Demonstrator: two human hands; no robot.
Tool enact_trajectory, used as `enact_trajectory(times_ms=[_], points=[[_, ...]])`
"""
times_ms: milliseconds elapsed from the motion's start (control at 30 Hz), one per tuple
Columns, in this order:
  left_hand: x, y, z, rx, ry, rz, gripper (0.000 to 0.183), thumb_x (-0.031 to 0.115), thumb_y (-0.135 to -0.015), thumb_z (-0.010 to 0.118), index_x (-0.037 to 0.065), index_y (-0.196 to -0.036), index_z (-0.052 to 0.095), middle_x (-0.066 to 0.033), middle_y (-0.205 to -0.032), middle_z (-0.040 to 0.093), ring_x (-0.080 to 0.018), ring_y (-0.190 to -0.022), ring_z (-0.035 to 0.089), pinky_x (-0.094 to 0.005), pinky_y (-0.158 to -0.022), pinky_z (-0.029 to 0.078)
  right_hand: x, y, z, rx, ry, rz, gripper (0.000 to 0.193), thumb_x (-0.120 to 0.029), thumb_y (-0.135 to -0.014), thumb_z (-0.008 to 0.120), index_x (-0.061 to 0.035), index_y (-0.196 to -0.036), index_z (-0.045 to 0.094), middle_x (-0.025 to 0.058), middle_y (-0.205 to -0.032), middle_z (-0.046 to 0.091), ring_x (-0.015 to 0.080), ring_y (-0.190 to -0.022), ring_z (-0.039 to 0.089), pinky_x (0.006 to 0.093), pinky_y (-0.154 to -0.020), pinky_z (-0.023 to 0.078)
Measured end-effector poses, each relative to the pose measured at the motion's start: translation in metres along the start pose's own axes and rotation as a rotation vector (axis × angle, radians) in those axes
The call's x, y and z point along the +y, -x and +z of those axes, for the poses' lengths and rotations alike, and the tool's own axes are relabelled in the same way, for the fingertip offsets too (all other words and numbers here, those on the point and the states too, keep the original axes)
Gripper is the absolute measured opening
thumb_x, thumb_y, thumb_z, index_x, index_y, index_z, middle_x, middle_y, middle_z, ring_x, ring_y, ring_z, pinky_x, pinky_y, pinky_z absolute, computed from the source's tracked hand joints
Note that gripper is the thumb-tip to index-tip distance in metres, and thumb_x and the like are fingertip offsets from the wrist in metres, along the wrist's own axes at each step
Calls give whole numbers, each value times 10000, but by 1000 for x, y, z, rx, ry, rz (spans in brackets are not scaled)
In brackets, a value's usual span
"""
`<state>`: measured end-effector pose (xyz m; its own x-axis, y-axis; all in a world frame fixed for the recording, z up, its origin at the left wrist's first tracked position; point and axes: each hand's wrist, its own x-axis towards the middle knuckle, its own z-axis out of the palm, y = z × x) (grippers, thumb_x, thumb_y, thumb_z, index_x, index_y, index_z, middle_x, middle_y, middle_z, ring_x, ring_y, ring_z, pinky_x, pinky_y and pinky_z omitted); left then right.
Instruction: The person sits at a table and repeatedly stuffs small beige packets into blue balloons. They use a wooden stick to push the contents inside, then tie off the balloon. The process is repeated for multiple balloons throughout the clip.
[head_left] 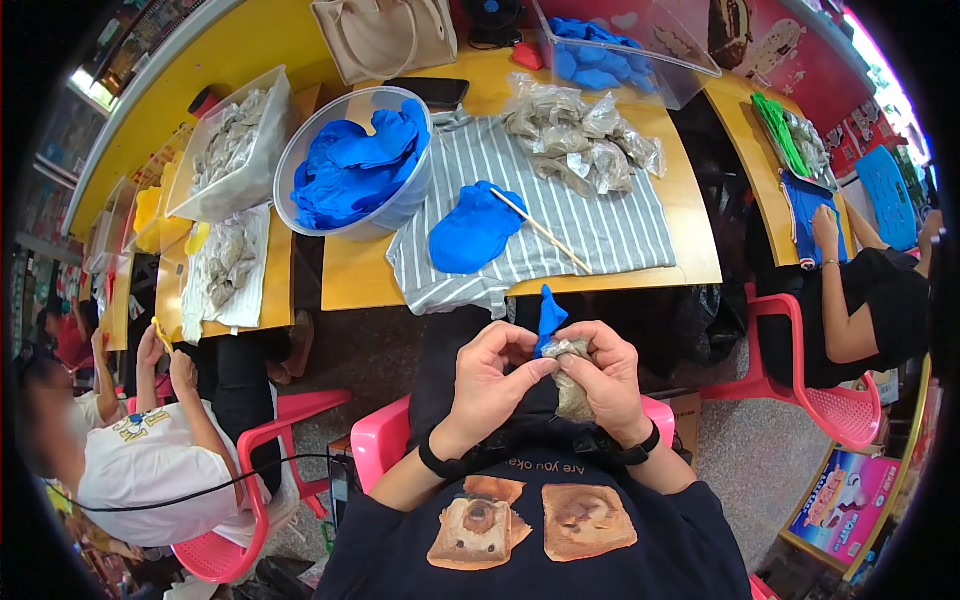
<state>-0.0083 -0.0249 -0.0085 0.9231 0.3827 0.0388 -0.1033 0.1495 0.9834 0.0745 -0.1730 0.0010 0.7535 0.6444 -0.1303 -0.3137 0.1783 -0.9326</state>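
We see the left hand (492,368) pinched narrow at the lower end of a blue balloon (550,315), while the right hand (608,375) grips a tan-filled plastic bag (573,398). Both things sit between our hands, nearer than the striped grey cloth (610,235).

Beige handbag (380,42), dark phone (432,93), small black fan (493,14), pink plastic chair (835,411) at right

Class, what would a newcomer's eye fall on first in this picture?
Probably the clear round tub heaped with bright blue pieces, on the left of the table. Next, near the centre, the left hand and right hand pinching a small blue piece and a greyish bag. A vivid pink chair stands out at right.
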Motion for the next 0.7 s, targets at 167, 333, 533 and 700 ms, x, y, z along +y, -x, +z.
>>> enact_trajectory(times_ms=[167,333,533,700], points=[[1,-1,-4,-53,-6,-43,176,-57,-835,687,-52,-1008,654,-55,-969,606,-89,-858,606,-217,-741,505,10,-2,-4,-6,-45,-8,226,86,-858,594,22,-1075,601,57,-969,659,89,-877,619,233,-790,500],[0,0,-9,-61,-64,-107,156,-74,-865,618,-60,-1013,667,-59,-983,609,-95,-872,612,-218,-760,504,9,-2,-2,18,-14,-28,212,66,-865,607,23,-1073,607,32,-949,650,67,-866,599,219,-775,482],[0,-1,-4,-65,-9,-44,169,-70,-862,604,-55,-1018,668,-60,-979,619,-100,-859,618,-220,-760,499,9,0,-3,2,36,-50,196,60,-867,612,25,-1060,607,32,-955,651,65,-872,595,218,-776,480],[4,-2,0,-53,-344,47,207,-70,-814,619,-45,-1014,666,-88,-895,651,-125,-769,641,-237,-680,508,13,1,-2,9,18,-50,175,56,-876,607,26,-1049,604,33,-959,653,67,-875,596,224,-781,486]])
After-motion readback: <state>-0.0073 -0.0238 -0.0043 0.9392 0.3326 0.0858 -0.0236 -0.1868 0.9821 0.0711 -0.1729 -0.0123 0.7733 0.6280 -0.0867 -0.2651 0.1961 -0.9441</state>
